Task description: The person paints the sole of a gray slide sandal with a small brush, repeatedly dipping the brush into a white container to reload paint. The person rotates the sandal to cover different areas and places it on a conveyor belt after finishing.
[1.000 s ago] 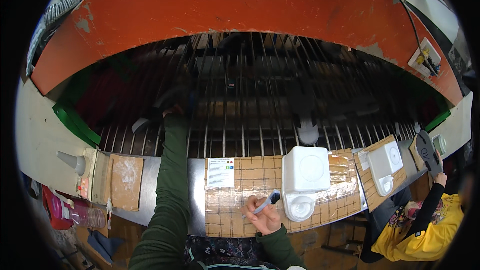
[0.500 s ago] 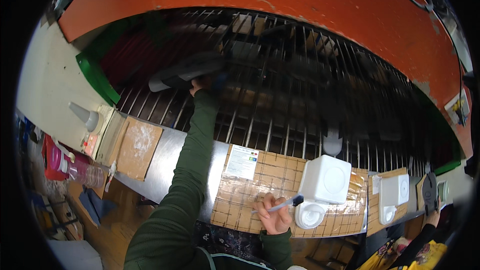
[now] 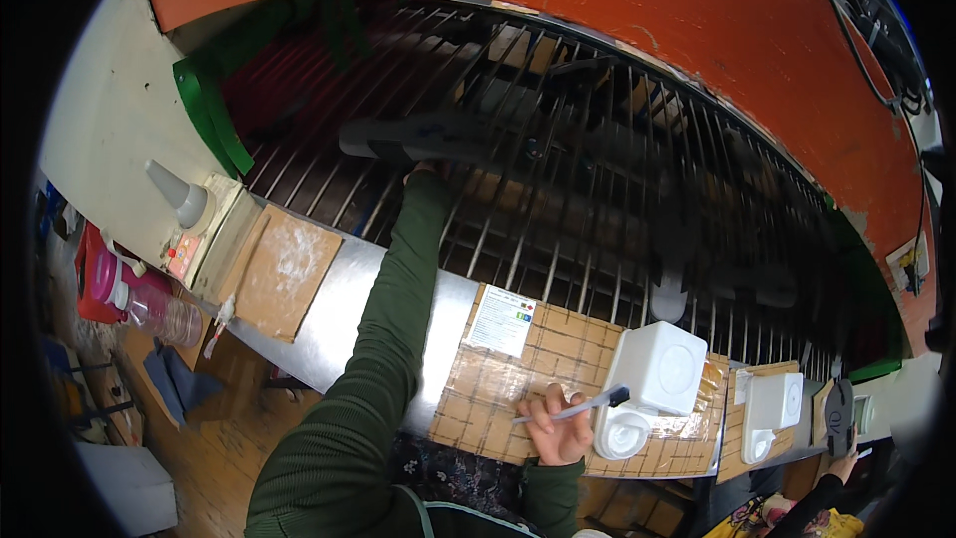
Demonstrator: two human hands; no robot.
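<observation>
My left arm reaches far forward over a rack of metal rods, and my left hand (image 3: 425, 170) grips the near edge of a dark grey shoe sole (image 3: 398, 137). The sole lies level, at or just above the rods; shadow hides most of the fingers. Close to me, my right hand (image 3: 558, 426) is closed around the pale handle of a small brush (image 3: 588, 404), its dark bristles pointing right. This hand hovers over a cardboard-covered board (image 3: 468, 399), beside a white plastic container (image 3: 657, 369) with a round white cup (image 3: 625, 435) at its front.
More dark soles (image 3: 669, 269) rest on the rods (image 3: 498, 239) under an orange hood (image 3: 597, 0). At left are a grey cone (image 3: 177, 194), a powdery board (image 3: 284, 274) and a pink-topped bottle (image 3: 159, 309). At right, another person's hand (image 3: 844, 460) holds a sole (image 3: 838, 413).
My left hand has carried the sole slightly farther in, and it has turned from tilted to level. My right hand keeps the brush in nearly the same place. The whole view has tilted a little.
</observation>
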